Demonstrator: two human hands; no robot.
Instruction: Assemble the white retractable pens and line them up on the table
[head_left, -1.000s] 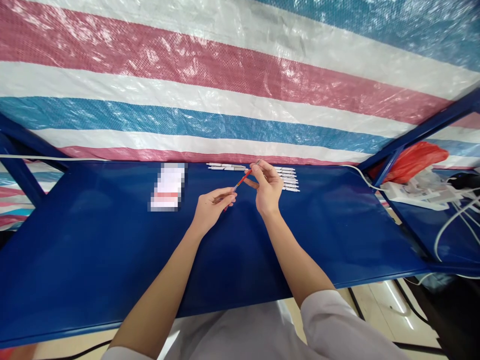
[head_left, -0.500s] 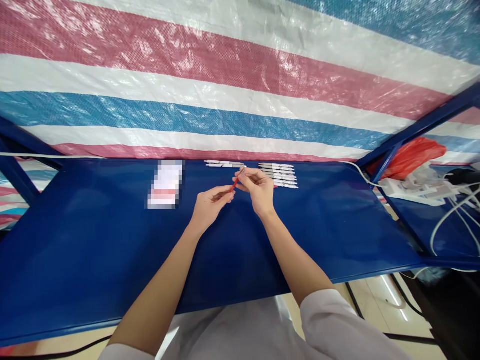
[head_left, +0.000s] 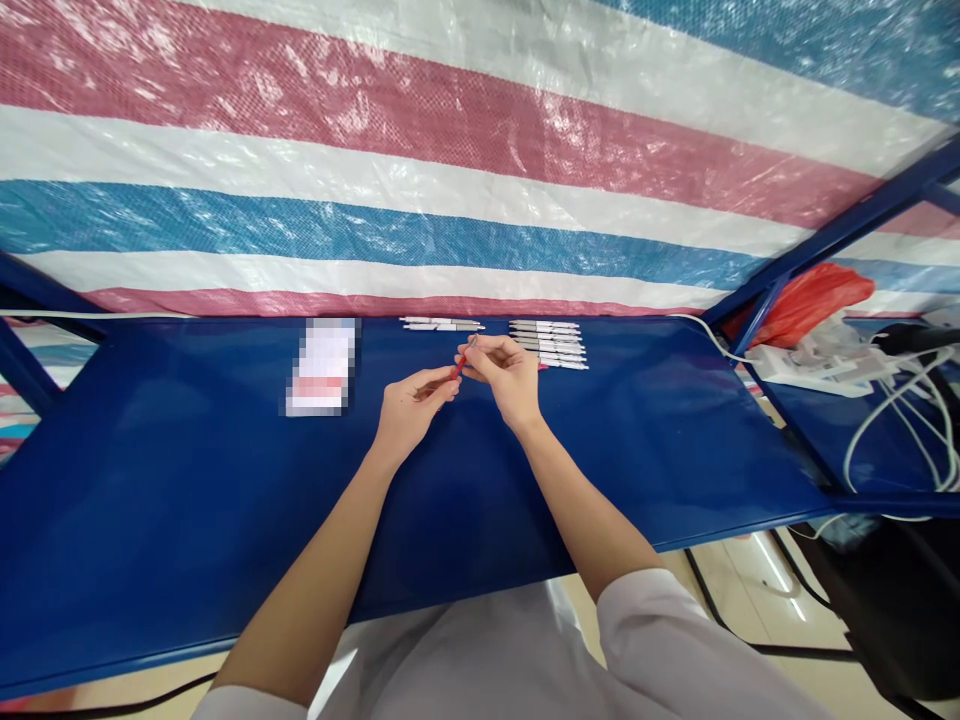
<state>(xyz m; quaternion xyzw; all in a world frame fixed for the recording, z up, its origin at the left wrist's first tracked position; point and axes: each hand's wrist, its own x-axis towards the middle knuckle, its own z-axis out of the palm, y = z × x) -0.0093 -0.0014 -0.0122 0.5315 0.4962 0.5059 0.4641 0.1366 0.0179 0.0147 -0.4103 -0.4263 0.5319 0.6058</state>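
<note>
Above the middle of the blue table, the left hand and the right hand pinch a red pen between them, one at each end. Behind the hands lie a few white pens, and a larger row of pens sits just beside the right hand, partly hidden by it. A blurred white packet rests left of the hands; a striped sheet hangs behind.

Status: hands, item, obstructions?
Both hands, left and right, on red pen. White pens lie just beyond right hand. Nothing visibly blocking.
</note>
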